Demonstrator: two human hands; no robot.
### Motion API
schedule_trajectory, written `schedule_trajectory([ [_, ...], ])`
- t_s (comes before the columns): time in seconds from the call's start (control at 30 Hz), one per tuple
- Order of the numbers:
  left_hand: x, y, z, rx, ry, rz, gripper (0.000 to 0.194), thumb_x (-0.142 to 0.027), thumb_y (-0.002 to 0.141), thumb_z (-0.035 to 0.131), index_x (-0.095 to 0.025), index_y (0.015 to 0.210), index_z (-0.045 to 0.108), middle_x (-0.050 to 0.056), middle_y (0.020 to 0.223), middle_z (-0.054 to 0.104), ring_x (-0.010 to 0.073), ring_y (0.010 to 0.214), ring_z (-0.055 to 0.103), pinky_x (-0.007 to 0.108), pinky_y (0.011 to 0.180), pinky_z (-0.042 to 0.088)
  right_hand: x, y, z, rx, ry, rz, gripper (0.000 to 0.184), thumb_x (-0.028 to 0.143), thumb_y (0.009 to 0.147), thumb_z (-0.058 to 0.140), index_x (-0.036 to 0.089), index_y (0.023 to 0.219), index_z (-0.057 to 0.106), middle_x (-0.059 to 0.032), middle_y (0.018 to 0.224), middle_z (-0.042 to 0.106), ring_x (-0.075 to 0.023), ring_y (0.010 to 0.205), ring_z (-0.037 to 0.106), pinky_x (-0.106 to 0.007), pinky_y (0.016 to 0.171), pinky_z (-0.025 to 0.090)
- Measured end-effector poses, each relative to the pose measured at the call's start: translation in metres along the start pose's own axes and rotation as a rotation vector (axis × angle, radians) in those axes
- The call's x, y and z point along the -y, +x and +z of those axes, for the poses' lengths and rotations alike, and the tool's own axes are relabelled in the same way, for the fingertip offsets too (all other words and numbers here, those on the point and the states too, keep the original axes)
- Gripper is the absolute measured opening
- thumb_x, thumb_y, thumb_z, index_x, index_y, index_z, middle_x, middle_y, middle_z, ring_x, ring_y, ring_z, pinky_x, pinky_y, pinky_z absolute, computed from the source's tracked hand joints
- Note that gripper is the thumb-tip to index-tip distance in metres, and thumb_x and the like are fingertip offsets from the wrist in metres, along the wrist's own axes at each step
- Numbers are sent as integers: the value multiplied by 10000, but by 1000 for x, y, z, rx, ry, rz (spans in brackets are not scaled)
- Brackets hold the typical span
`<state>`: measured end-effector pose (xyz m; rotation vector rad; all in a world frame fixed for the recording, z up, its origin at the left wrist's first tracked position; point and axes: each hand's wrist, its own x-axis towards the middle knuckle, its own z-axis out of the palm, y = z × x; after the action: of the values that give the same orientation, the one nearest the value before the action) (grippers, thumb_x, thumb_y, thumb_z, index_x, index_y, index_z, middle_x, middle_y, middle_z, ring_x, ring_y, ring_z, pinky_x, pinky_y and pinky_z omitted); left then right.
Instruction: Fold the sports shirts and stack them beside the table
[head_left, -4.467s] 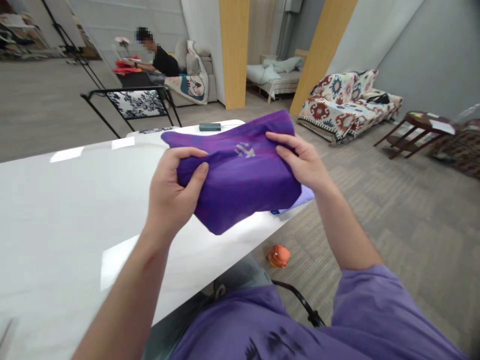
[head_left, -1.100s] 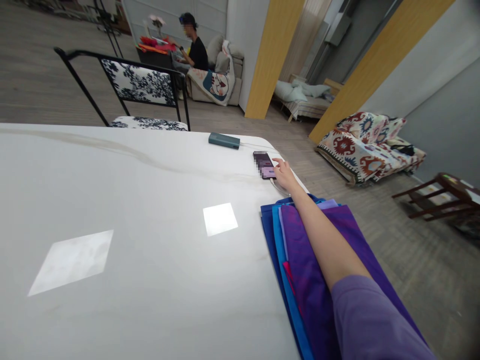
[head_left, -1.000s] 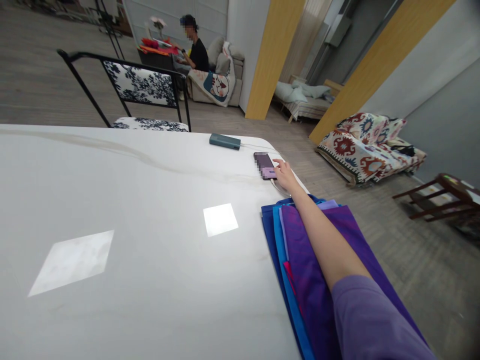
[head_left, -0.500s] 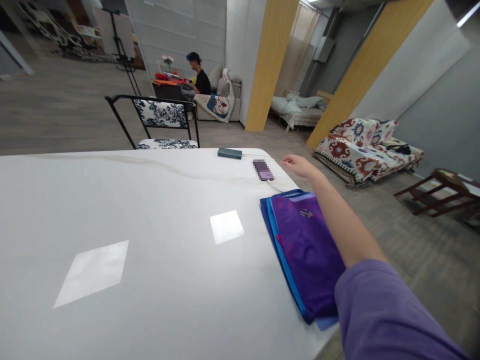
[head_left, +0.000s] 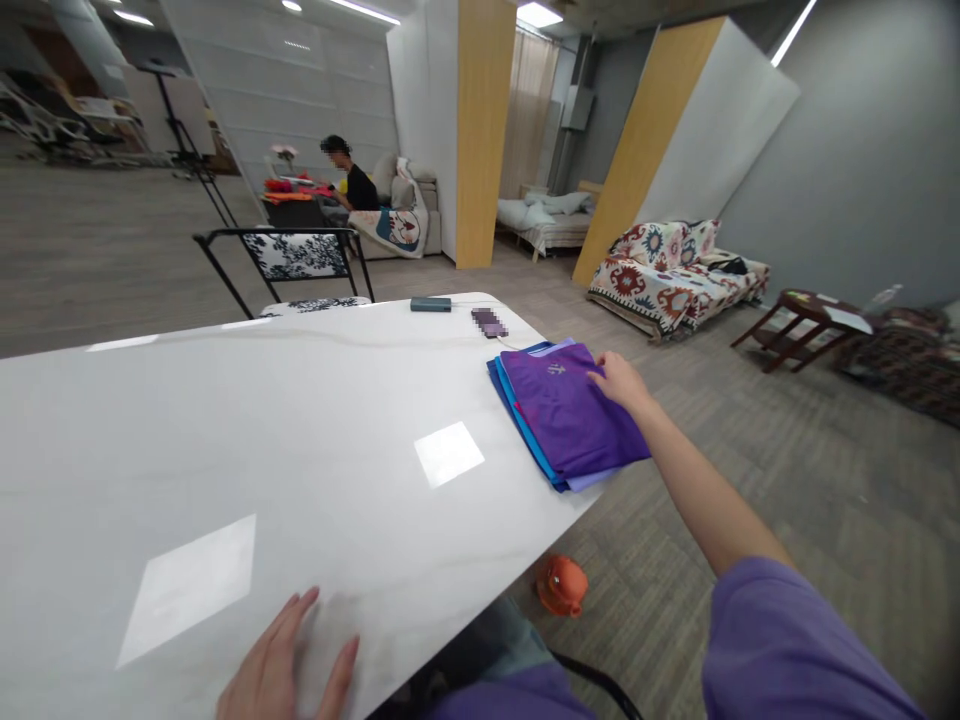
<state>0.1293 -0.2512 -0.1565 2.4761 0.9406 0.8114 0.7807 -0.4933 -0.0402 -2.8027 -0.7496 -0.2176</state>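
Note:
A stack of folded cloth lies at the table's right edge, with a purple garment (head_left: 574,415) bearing a small grey logo on top. Blue layers (head_left: 525,420) show along its left side, and a lilac layer (head_left: 592,480) peeks out below. My right hand (head_left: 621,382) is at the stack's right edge, its fingers and thumb closed on the purple garment's border; the exact hold is partly hidden. At the near edge, my left hand (head_left: 281,660) is open with fingers apart, over the white table (head_left: 300,450), holding nothing.
Beyond the stack are a phone (head_left: 490,323) on a cable and a dark green power bank (head_left: 430,304). A patterned chair (head_left: 300,255) stands across the table. An orange object (head_left: 562,585) is on the floor at right. A person (head_left: 356,185) sits far off.
My right hand has come back from beyond the stack to its right edge. My left hand has entered at the bottom. The view has shifted, showing the floor and orange object.

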Motion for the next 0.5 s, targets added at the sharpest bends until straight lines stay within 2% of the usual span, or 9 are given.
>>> schedule_trajectory([
  [0.07, -17, 5, 4, -14, -56, -24, 857, -598, 911, 716, -701, 1680, 351, 14, 1544, 747, 503, 1410, 714, 782, 1140, 558, -2, -14, -6, 35, 16, 84, 419, 444, 971, 833, 168, 1276, 751, -241, 1389, 748, -376, 1304, 713, -451, 1084, 543],
  [0.1, -27, 7, 6, -20, -79, -15, 805, -591, 937, 715, -663, 1668, 386, 38, 1557, 729, 493, 1447, 688, 784, 1181, 524, -2, -19, -9, 59, 34, 112, 370, 437, 972, 826, 176, 1227, 766, -231, 1352, 766, -378, 1285, 722, -461, 1085, 541],
  [0.17, -48, 13, 11, -16, -135, 18, 716, -561, 970, 725, -591, 1631, 453, 64, 1550, 716, 475, 1474, 660, 771, 1229, 484, -1, -27, -13, 79, 83, 121, 223, 388, 1034, 720, 201, 1140, 780, -194, 1270, 801, -362, 1237, 743, -472, 1087, 538],
  [0.27, -76, 25, 17, 78, -303, 40, 667, -519, 986, 754, -475, 1608, 519, 80, 1504, 724, 430, 1453, 670, 697, 1247, 505, 21, -30, -22, 30, 143, 54, 245, 344, 1096, 563, 216, 1190, 749, -173, 1308, 794, -329, 1255, 729, -454, 1100, 541],
  [0.33, -91, 40, 22, 153, -472, -17, 630, -539, 1025, 729, -384, 1608, 546, 104, 1502, 717, 384, 1431, 686, 627, 1226, 543, 57, -33, -37, -7, 277, -48, 292, 366, 1118, 502, 232, 1277, 706, -147, 1302, 788, -296, 1217, 725, -420, 1073, 563],
  [0.4, -102, 63, 27, 208, -680, -127, 607, -616, 1062, 684, -304, 1573, 585, 139, 1517, 703, 348, 1399, 703, 554, 1179, 579, 108, -51, -63, -43, 491, -225, 330, 427, 1140, 456, 256, 1328, 667, -104, 1212, 788, -273, 1127, 723, -405, 1028, 583],
  [0.47, -105, 91, 30, 240, -888, -286, 662, -743, 1065, 618, -243, 1498, 631, 178, 1523, 693, 344, 1343, 730, 513, 1107, 609, 162, -90, -99, -32, 681, -464, 351, 505, 1152, 455, 278, 1322, 661, -73, 1120, 771, -271, 1059, 714, -415, 995, 592],
  [0.5, -102, 104, 29, 246, -984, -377, 722, -811, 1060, 563, -218, 1462, 650, 196, 1520, 689, 352, 1314, 745, 504, 1067, 622, 185, -118, -117, 35, 712, -611, 342, 530, 1144, 511, 287, 1312, 683, -76, 1148, 770, -277, 1086, 714, -429, 1024, 585],
])
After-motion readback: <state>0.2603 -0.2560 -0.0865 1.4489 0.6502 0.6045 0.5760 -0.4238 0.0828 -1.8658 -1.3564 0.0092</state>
